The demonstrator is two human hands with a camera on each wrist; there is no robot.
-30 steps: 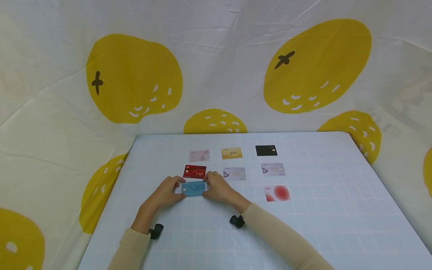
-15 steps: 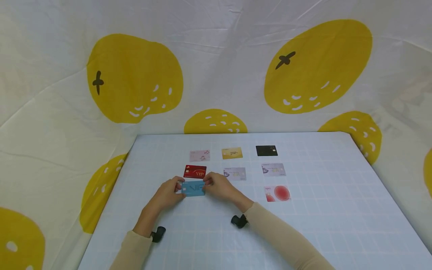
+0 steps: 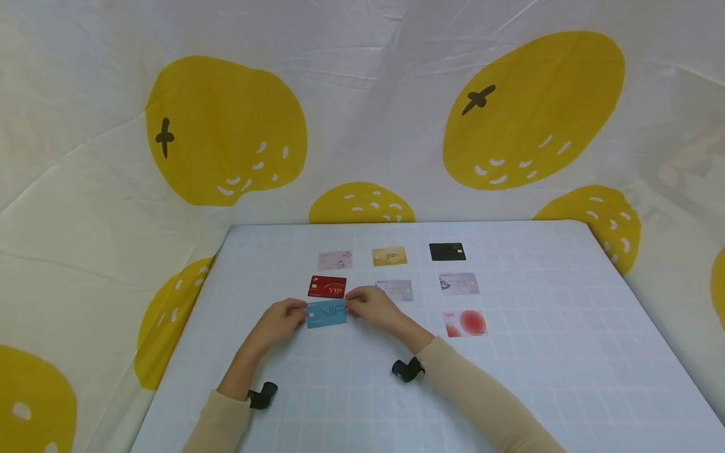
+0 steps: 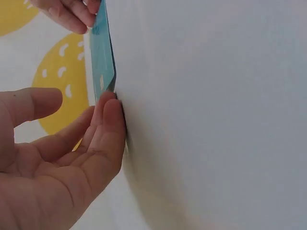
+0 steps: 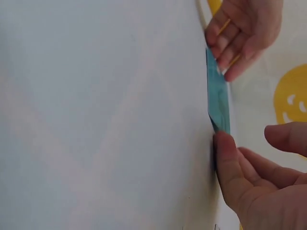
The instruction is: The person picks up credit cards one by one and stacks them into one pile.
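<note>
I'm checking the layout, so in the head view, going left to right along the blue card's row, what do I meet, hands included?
Left hand, blue VIP card, right hand, white card with red circle.

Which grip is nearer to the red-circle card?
The right grip: left of the red-circle card, at one end of the blue card; the left grip is farther left, at its other end.
</note>
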